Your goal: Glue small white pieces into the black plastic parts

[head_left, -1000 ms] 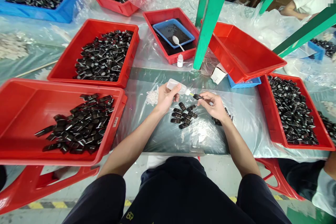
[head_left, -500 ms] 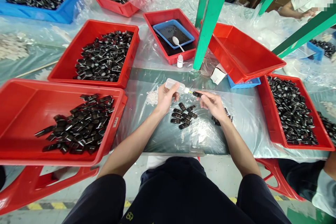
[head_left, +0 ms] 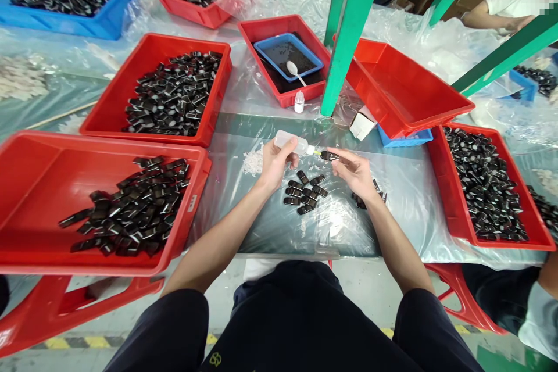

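My left hand [head_left: 276, 164] is closed around a translucent squeeze bottle [head_left: 284, 140], tilted so that its thin yellowish tip points right. Between the fingers of my right hand [head_left: 354, 172] is a small glossy black part [head_left: 329, 156], held right at the bottle's tip; whether the two touch I cannot make out. Below the hands, several similar black parts [head_left: 306, 192] lie in a loose cluster on the plastic-covered table [head_left: 265, 226]. More black parts [head_left: 361, 200] lie partly hidden beneath my right forearm. Small white bits [head_left: 253, 161] are heaped left of my left hand.
Red bins of black parts stand on the left [head_left: 52, 168] and right [head_left: 543, 218]. Ahead are a small white bottle [head_left: 299, 102], a blue tray [head_left: 265, 46] with a white spoon [head_left: 293, 68], and a green post [head_left: 344, 40]. Another person's arm [head_left: 488, 20] shows at the far right.
The black part in my right hand has turned slightly and more of its face shows, with the fingers shifted a little back along it. My left hand and the bottle stay almost still.
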A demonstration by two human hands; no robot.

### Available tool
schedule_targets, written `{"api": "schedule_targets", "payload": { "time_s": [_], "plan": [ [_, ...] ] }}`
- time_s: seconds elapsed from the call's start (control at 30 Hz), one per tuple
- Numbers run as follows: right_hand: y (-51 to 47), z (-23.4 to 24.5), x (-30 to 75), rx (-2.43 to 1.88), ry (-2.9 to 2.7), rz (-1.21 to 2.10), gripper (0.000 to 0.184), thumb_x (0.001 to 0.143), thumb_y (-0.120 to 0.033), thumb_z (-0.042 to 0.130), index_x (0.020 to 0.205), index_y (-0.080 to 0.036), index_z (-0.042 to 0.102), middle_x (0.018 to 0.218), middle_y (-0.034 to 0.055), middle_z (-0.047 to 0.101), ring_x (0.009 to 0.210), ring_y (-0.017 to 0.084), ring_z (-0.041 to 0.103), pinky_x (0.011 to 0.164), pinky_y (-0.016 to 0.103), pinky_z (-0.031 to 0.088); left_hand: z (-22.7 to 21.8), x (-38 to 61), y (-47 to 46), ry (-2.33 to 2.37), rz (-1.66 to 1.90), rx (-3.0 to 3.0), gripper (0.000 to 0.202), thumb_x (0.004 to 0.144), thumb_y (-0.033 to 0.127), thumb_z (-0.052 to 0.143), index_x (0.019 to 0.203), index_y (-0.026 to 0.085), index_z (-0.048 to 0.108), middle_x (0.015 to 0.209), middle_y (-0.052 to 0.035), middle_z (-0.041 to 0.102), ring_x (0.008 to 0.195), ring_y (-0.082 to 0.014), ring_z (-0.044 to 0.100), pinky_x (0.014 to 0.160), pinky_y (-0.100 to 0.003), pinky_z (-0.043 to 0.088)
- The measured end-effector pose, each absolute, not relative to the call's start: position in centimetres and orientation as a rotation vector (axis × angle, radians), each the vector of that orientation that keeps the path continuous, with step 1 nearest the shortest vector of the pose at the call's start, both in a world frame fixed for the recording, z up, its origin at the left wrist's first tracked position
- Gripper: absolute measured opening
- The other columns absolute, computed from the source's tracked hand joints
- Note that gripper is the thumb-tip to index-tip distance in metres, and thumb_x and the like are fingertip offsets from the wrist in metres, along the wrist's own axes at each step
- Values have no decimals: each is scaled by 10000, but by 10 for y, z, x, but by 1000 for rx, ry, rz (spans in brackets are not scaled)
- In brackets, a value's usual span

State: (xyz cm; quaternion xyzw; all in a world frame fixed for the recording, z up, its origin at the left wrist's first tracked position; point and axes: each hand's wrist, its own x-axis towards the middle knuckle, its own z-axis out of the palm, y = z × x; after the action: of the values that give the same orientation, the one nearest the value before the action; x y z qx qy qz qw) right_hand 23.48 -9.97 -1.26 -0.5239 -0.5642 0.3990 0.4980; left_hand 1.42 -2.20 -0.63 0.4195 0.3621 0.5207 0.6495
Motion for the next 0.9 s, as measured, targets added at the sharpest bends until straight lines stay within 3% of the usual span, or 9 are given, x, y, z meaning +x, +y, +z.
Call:
{"api": "schedule_targets", "payload": {
  "time_s": [0.33,0.67,0.9],
  "plan": [
    [-101,-11,232,-1311,-1378,895,426,957,-599,861,1261,-305,905,965,55,826,657,183,578,638,394,573,-7,15,-22,831,1201,956,588,694,732,970,820,203,746,552,26,596,438,-103,504,433,-263,376],
    [-100,-15,232,-1270,-1387,839,351,966,-504,855,1245,-300,918,885,24,792,640,156,554,623,347,536,-8,13,-20,802,1198,949,671,625,762,1021,776,171,741,567,20,612,432,-88,512,417,-249,371],
    [-99,-16,234,-1272,-1410,831,366,981,-526,844,1256,-295,914,899,32,792,641,160,554,633,351,529,-10,13,-20,794,1199,947,595,671,696,1018,789,179,745,602,10,657,435,-81,516,417,-241,364]
  ]
}}
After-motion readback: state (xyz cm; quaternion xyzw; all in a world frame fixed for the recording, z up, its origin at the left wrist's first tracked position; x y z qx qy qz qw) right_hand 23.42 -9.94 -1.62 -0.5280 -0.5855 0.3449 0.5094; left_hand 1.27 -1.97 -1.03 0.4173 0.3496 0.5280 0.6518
